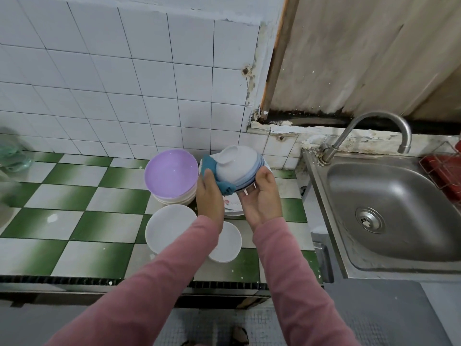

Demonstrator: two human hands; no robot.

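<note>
Fingers of the right hand [262,198] curl up under a white, blue-banded bowl [237,163] at centre frame, thumb hooked on its rim. The left hand [209,196] grips a blue cloth [207,166] and presses it to the bowl's side. The bowl is held foot-up and tilted toward the left hand, apparently so the cloth can wipe its outer wall while the right hand steadies it.

The work goes on above the green-and-white counter [74,196] filling the lower left, likely to keep finished pieces within reach. The steel sink [399,191] and its tap [374,123] sit at right, well apart from the bowl.

Just left of the hands stands a stack topped by a purple bowl [172,173]. Below it are two white dishes [169,226], one partly covered by the left sleeve [174,270]. A patterned plate [233,207] lies under the hands, mostly hidden.

Fingertips of both hands are out of sight behind cloth and bowl. Small white pegs [249,189] beneath the bowl's rim cannot be identified. A red rack [444,171] is cut off at the right edge, and a green shape [12,156] at far left is too blurred to name.
</note>
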